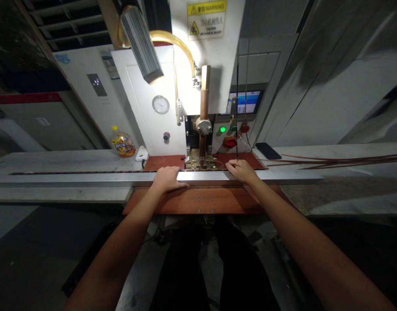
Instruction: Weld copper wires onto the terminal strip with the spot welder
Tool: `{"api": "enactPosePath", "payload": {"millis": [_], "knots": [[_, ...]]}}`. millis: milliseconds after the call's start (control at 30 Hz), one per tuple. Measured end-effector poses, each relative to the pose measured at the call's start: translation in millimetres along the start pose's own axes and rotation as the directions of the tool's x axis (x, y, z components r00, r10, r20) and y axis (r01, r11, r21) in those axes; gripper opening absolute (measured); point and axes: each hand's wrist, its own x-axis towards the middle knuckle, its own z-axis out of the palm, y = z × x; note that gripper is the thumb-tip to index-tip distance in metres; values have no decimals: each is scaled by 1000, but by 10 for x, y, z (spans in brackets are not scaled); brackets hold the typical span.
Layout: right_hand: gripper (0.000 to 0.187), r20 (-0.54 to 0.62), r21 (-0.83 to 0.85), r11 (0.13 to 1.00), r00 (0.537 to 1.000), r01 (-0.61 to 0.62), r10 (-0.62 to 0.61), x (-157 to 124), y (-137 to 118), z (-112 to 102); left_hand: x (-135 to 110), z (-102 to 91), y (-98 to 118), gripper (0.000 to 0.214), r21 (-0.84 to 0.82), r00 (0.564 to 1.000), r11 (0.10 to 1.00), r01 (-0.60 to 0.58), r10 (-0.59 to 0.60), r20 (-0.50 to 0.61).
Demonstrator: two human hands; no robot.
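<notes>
A long grey metal bar (88, 177) lies across the bench in front of a white spot-welding machine (205, 52). My left hand (168, 178) is closed over the bar just left of the machine's copper electrode (204, 108). My right hand (242, 169) rests on the bar's far edge to the right of the electrode, fingers curled on it. The electrode tip points down at a brass fixture (200, 162) behind the bar, between my two hands.
A reddish wooden board (201, 201) lies under the bar. A yellow-capped drink bottle (122, 142) and a white device (142, 153) stand at the left. A black phone (268, 150) and thin copper rods (347, 160) lie at the right. A green lamp (222, 129) glows on the machine's panel.
</notes>
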Motion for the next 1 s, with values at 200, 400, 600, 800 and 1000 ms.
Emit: {"api": "enactPosePath", "payload": {"millis": [200, 400, 600, 800, 1000], "knots": [[39, 20, -36, 999, 1000, 24, -24, 26, 30, 19, 21, -22, -2, 81, -7, 1000, 1000, -1, 2, 21], [38, 2, -14, 1000, 1000, 15, -15, 37, 43, 44, 46, -11, -22, 82, -24, 999, 1000, -3, 4, 37], [38, 19, -25, 999, 999, 46, -45, 50, 67, 49, 61, 11, -40, 82, -19, 999, 1000, 6, -5, 54], [37, 44, -33, 999, 998, 38, -37, 58, 60, 25, 76, 23, -47, 84, -16, 999, 1000, 6, -6, 51], [37, 33, -1, 1000, 999, 17, -17, 60, 44, 26, 83, 31, -57, 82, -25, 999, 1000, -9, 10, 33]]}}
